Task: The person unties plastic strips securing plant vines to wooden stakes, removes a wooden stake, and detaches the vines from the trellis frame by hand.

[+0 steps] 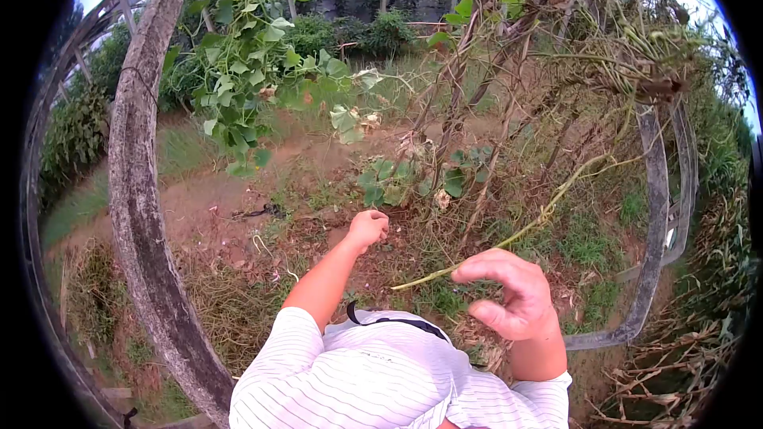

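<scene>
My left hand point(368, 230) reaches forward over the weedy ground, its fingers curled in. Whatever it may hold is too small or hidden to make out. Closer to my body, my right hand point(513, 294) is open, thumb and fingers apart in a C shape with nothing between them. A yellow-green vine stem point(517, 236) slants down from the right and passes at the right hand's fingertips, its bare end pointing left. I cannot tell whether the fingers touch it. Beyond the left hand, a low clump of green leaves point(389, 183) grows by twisted brown vines point(457, 103).
A curved-looking concrete post point(131, 159) rises on my left, and another post point(654, 191) stands at right. Leafy vines point(238, 71) hang at upper left. Tangled dry vines point(636, 63) droop overhead at right. Dry stalks point(675, 365) lie at lower right.
</scene>
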Demonstrator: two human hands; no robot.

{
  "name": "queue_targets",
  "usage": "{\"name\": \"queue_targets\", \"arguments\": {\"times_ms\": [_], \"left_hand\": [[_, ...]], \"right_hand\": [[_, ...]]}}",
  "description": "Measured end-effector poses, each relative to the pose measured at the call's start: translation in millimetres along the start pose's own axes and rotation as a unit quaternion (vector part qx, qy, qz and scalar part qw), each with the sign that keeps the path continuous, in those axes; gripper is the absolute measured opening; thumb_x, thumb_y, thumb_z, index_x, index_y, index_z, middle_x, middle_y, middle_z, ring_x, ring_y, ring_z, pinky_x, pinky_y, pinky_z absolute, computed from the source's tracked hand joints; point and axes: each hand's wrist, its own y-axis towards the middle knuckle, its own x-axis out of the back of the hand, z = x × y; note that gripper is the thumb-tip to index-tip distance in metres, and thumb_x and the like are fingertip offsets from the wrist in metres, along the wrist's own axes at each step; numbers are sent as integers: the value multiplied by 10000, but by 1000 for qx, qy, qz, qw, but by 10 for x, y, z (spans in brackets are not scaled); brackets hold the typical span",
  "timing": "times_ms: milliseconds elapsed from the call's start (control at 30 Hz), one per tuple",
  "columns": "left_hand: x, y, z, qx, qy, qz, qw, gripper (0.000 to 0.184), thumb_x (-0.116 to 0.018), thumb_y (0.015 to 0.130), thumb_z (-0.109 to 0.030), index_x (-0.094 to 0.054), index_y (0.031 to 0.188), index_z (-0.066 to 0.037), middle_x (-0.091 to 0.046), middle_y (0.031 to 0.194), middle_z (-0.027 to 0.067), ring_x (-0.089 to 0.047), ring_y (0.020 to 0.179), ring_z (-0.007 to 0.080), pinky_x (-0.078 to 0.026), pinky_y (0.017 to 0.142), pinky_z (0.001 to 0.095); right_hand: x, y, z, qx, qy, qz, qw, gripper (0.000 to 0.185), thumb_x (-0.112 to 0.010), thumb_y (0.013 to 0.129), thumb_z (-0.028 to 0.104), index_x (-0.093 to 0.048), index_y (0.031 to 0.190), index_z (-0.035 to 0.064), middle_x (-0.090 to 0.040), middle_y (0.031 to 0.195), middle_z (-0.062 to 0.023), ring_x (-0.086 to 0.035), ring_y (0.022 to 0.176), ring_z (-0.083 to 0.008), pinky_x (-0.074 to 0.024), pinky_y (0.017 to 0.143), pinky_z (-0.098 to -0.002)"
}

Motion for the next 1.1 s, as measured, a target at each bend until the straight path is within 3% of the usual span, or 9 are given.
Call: {"name": "queue_targets", "arguments": {"times_ms": [67, 167, 333, 533, 600, 667, 800, 933, 1100], "left_hand": [[312, 263, -67, 3, -53, -11, 999, 191, -622, 883, -75, -638, 1055, 4, -674, 814, 75, -600, 591, 129, -477, 521, 266], [663, 375, -145, 16, -54, -41, 998, 171, -597, 908, -94, -634, 1047, -1, -669, 822, 75, -603, 601, 128, -478, 525, 275], [1047, 560, 126, 76, -140, -75, 984, 200, -607, 883, -124, -651, 1047, -18, -675, 843, 68, -622, 637, 137, -485, 539, 279], [1197, 930, -106, 47, -183, -57, 980, 190, -598, 963, -155, -636, 1071, -4, -678, 898, 95, -635, 677, 154, -533, 604, 297], [1248, 1181, -447, -54, -202, -22, 978, 189, -599, 966, -162, -646, 1059, -4, -686, 914, 94, -647, 703, 155, -538, 627, 289], [1267, 1479, -905, -93, -192, -12, 977, 185, -600, 970, -166, -655, 1042, -4, -692, 932, 92, -655, 730, 155, -543, 657, 292], [970, 2017, -1844, -201, -140, 56, 968, 169, -604, 966, -146, -676, 1038, -11, -698, 932, 76, -654, 761, 147, -542, 705, 296], [526, 2379, -2516, -269, -67, 161, 947, 168, -622, 961, -129, -683, 1041, 6, -695, 908, 57, -648, 786, 118, -536, 722, 276], [115, 2893, -2880, -243, -87, 265, 929, 185, -640, 946, -123, -671, 1081, -1, -692, 943, 49, -640, 814, 105, -526, 751, 271]], "right_hand": [[-352, 390, -220, 19, 83, 95, 992, 431, -736, 886, 209, -612, 1237, -9, -665, 1134, -120, -658, 989, -216, -551, 852, -353], [-891, 613, -914, -196, 198, 145, 949, 431, -685, 920, 158, -561, 1308, 20, -541, 1310, -131, -624, 1065, -213, -552, 889, -343], [-1121, 433, -2679, -518, 222, -108, 819, 476, -636, 944, 140, -501, 1376, -8, -621, 1237, -111, -635, 941, -156, -539, 789, -298], [-911, 311, -4184, -487, 107, -337, 799, 436, -631, 919, 67, -509, 1331, -4, -628, 1134, -77, -601, 875, -122, -520, 709, -263], [-758, 351, -4508, -447, 55, -382, 807, 431, -630, 914, 54, -512, 1326, 3, -624, 1106, -69, -591, 873, -118, -514, 701, -262], [-570, 415, -4741, -395, 115, -442, 797, 443, -606, 905, 50, -495, 1333, 14, -625, 1124, -84, -610, 949, -138, -517, 816, -285], [-229, 591, -4908, -383, 4, -436, 814, 493, -646, 873, 68, -482, 1334, 6, -615, 1139, -81, -607, 990, -167, -515, 874, -321], [-124, 994, -4675, -488, 86, -181, 850, 579, -736, 845, 221, -487, 1322, 6, -604, 1267, -106, -575, 1110, -181, -440, 979, -331], [-604, 688, -5103, -505, 151, -282, 802, 535, -728, 895, 268, -518, 1316, 12, -669, 1061, -51, -608, 979, -159, -455, 921, -311]]}}
